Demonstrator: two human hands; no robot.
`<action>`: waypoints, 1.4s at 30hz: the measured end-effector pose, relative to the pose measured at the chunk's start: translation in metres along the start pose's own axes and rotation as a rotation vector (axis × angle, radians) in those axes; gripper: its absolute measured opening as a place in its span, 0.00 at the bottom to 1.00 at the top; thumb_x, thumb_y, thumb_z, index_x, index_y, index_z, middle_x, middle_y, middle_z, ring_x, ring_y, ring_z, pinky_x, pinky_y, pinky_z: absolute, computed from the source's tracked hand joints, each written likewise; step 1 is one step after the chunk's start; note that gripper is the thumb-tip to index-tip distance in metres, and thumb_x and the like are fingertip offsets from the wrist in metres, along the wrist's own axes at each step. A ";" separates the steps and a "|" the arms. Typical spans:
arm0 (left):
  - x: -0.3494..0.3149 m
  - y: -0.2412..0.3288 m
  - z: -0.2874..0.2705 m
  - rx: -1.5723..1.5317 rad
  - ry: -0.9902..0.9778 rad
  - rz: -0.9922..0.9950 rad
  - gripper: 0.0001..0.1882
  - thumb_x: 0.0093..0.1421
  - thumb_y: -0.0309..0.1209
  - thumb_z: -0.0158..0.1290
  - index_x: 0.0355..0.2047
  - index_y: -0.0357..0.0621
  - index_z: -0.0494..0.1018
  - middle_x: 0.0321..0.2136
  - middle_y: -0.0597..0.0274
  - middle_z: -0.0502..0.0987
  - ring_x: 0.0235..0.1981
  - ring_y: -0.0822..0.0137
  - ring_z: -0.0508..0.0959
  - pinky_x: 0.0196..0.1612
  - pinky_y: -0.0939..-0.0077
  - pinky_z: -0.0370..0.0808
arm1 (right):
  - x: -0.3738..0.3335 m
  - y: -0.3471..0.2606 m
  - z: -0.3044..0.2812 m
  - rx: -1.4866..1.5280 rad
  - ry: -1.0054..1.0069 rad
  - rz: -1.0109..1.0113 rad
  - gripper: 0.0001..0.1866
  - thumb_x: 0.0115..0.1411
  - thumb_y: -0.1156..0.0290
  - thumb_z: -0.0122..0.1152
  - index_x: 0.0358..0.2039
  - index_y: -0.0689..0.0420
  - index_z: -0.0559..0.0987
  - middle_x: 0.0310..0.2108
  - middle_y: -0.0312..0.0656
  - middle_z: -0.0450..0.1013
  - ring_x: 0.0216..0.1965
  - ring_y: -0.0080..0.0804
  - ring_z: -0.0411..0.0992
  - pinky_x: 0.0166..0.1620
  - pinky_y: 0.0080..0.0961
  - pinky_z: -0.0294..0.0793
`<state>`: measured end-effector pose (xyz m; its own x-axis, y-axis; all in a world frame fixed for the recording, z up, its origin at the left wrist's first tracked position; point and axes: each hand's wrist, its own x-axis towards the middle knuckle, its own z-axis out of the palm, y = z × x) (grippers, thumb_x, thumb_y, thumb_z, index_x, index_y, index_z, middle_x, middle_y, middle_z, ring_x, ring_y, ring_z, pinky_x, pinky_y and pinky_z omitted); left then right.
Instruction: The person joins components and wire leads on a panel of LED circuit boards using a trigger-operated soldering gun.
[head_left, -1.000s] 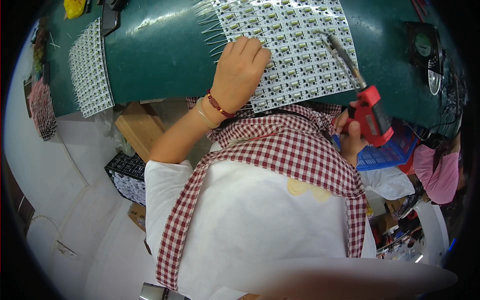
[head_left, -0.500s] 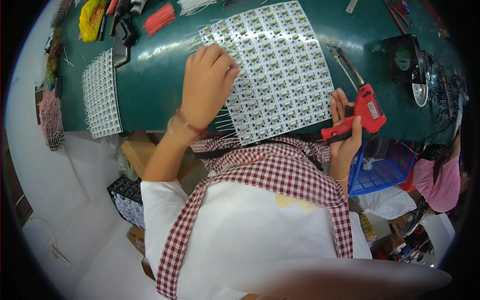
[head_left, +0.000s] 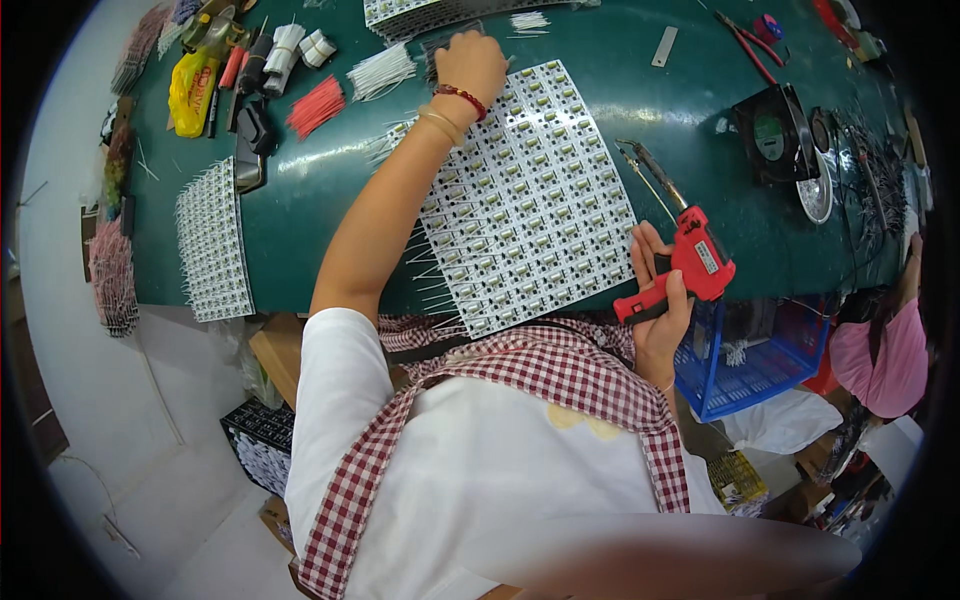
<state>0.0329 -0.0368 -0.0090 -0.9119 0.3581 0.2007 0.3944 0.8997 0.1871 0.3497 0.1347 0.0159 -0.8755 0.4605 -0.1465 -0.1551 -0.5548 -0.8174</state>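
Note:
My left hand point(head_left: 471, 68) reaches to the far side of the bench, over a pile of dark wires point(head_left: 432, 50) behind the large circuit board panel. Its fingers are bent closed and point away, so what they hold is hidden. The white panel point(head_left: 540, 190) carries rows of small components, and thin white wires point(head_left: 428, 270) stick out along its left edge. In my right hand point(head_left: 660, 325) rests a red soldering gun point(head_left: 695, 262) by its handle, at the panel's lower right. Its metal tip point(head_left: 640, 160) points up and away, beside the panel's right edge.
A second wired panel point(head_left: 215, 245) lies at left. Red wires point(head_left: 316, 107), white wires point(head_left: 381, 71) and a yellow bag point(head_left: 190, 92) are at the back left. More panels point(head_left: 420, 14) are stacked at the far edge. A black fan point(head_left: 772, 135) and pliers point(head_left: 750, 45) lie right, above a blue crate point(head_left: 750, 375).
My left hand has moved from the panel's left edge away to the dark wires behind it. The view has shifted, showing more of the bench's far side. My right hand still holds the soldering gun.

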 end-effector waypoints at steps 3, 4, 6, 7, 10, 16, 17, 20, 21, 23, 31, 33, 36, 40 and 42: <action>0.005 0.008 0.011 0.068 0.071 0.201 0.07 0.53 0.34 0.57 0.26 0.46 0.78 0.32 0.58 0.75 0.41 0.57 0.73 0.41 0.59 0.70 | 0.000 -0.002 0.001 0.011 0.012 0.017 0.24 0.64 0.68 0.48 0.56 0.71 0.60 0.56 0.63 0.61 0.60 0.52 0.61 0.64 0.42 0.60; 0.009 0.011 0.015 0.071 0.076 0.202 0.07 0.53 0.34 0.57 0.26 0.46 0.78 0.32 0.58 0.75 0.41 0.57 0.73 0.41 0.59 0.70 | 0.000 -0.003 0.001 0.014 0.008 0.013 0.24 0.64 0.68 0.48 0.56 0.71 0.60 0.56 0.63 0.61 0.60 0.52 0.61 0.64 0.42 0.60; 0.019 0.015 0.020 0.113 0.209 0.297 0.06 0.53 0.34 0.57 0.28 0.46 0.76 0.32 0.60 0.73 0.42 0.58 0.71 0.41 0.60 0.68 | 0.000 -0.002 -0.001 0.002 -0.021 0.018 0.24 0.64 0.69 0.48 0.56 0.71 0.61 0.56 0.63 0.62 0.60 0.51 0.61 0.64 0.42 0.61; 0.024 0.017 0.020 0.101 0.194 0.288 0.08 0.53 0.34 0.58 0.31 0.45 0.75 0.34 0.61 0.72 0.42 0.57 0.70 0.42 0.60 0.68 | -0.001 -0.002 0.000 0.003 -0.013 0.020 0.23 0.64 0.69 0.48 0.55 0.71 0.61 0.56 0.63 0.62 0.60 0.51 0.62 0.63 0.42 0.61; 0.039 0.021 0.024 -0.034 0.251 0.245 0.11 0.52 0.35 0.59 0.34 0.45 0.74 0.35 0.60 0.71 0.42 0.57 0.70 0.43 0.60 0.68 | -0.002 0.000 0.000 0.036 0.006 0.015 0.23 0.64 0.69 0.48 0.55 0.71 0.62 0.56 0.62 0.62 0.60 0.51 0.62 0.63 0.41 0.62; 0.052 0.017 0.033 -0.004 0.166 0.231 0.16 0.54 0.32 0.58 0.43 0.44 0.75 0.41 0.59 0.73 0.46 0.57 0.70 0.45 0.60 0.69 | -0.002 0.001 -0.002 0.001 -0.010 0.009 0.25 0.65 0.67 0.48 0.57 0.71 0.60 0.57 0.63 0.62 0.60 0.51 0.62 0.63 0.41 0.62; 0.052 0.018 0.033 -0.009 0.151 0.248 0.14 0.55 0.32 0.57 0.42 0.45 0.76 0.42 0.60 0.73 0.45 0.57 0.71 0.45 0.60 0.68 | -0.002 0.001 -0.001 0.000 -0.008 0.011 0.25 0.65 0.67 0.48 0.57 0.71 0.60 0.57 0.63 0.62 0.60 0.51 0.62 0.63 0.41 0.62; 0.046 0.019 0.032 -0.015 0.198 0.316 0.09 0.56 0.31 0.56 0.37 0.47 0.79 0.39 0.62 0.75 0.43 0.59 0.72 0.45 0.60 0.68 | -0.002 0.000 0.000 -0.001 0.003 0.005 0.26 0.65 0.67 0.47 0.57 0.71 0.59 0.57 0.63 0.61 0.60 0.51 0.62 0.63 0.41 0.62; 0.043 0.019 0.032 -0.015 0.195 0.316 0.09 0.56 0.31 0.56 0.37 0.47 0.79 0.39 0.62 0.75 0.43 0.59 0.72 0.45 0.60 0.68 | -0.002 0.000 0.000 -0.007 0.000 0.003 0.26 0.65 0.67 0.47 0.58 0.71 0.59 0.57 0.62 0.62 0.60 0.51 0.62 0.63 0.42 0.62; 0.037 0.019 0.030 -0.041 0.221 0.391 0.08 0.56 0.31 0.56 0.36 0.48 0.80 0.36 0.65 0.75 0.41 0.62 0.73 0.44 0.60 0.67 | -0.004 0.000 0.000 -0.013 0.000 0.003 0.26 0.65 0.67 0.46 0.59 0.70 0.58 0.57 0.62 0.62 0.60 0.51 0.62 0.63 0.43 0.62; 0.026 0.018 0.023 -0.098 0.308 0.413 0.07 0.55 0.32 0.57 0.34 0.48 0.78 0.35 0.64 0.74 0.42 0.62 0.72 0.45 0.62 0.66 | -0.008 -0.001 0.002 0.001 -0.006 0.013 0.27 0.65 0.67 0.47 0.60 0.67 0.57 0.57 0.61 0.62 0.60 0.53 0.61 0.62 0.48 0.61; 0.026 0.021 0.021 -0.086 0.310 0.370 0.06 0.55 0.32 0.57 0.33 0.48 0.78 0.34 0.64 0.74 0.41 0.62 0.72 0.44 0.63 0.66 | -0.007 0.000 -0.001 0.001 -0.004 0.011 0.26 0.65 0.67 0.47 0.60 0.67 0.58 0.56 0.61 0.62 0.60 0.53 0.61 0.62 0.48 0.61; 0.026 0.023 0.020 -0.057 0.199 0.309 0.06 0.54 0.33 0.57 0.30 0.47 0.77 0.33 0.63 0.73 0.41 0.61 0.71 0.43 0.63 0.66 | -0.009 0.000 0.000 0.003 -0.003 0.013 0.25 0.65 0.67 0.47 0.58 0.67 0.60 0.56 0.61 0.62 0.60 0.53 0.61 0.62 0.48 0.61; 0.031 0.022 0.021 -0.037 0.145 0.301 0.07 0.55 0.34 0.57 0.30 0.46 0.77 0.32 0.62 0.72 0.41 0.59 0.70 0.42 0.62 0.68 | -0.008 0.000 -0.001 0.006 -0.010 0.015 0.24 0.65 0.67 0.48 0.57 0.67 0.60 0.56 0.61 0.62 0.60 0.53 0.61 0.62 0.48 0.61; 0.032 0.022 0.024 -0.017 0.130 0.306 0.07 0.55 0.34 0.56 0.30 0.44 0.77 0.32 0.61 0.72 0.41 0.58 0.70 0.41 0.63 0.68 | -0.009 0.001 0.000 0.014 0.004 0.012 0.24 0.65 0.67 0.48 0.57 0.67 0.61 0.56 0.61 0.62 0.61 0.53 0.60 0.62 0.48 0.61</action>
<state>0.0097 0.0007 -0.0213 -0.7291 0.5752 0.3708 0.6505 0.7508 0.1146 0.3576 0.1302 0.0168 -0.8755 0.4565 -0.1585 -0.1510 -0.5700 -0.8076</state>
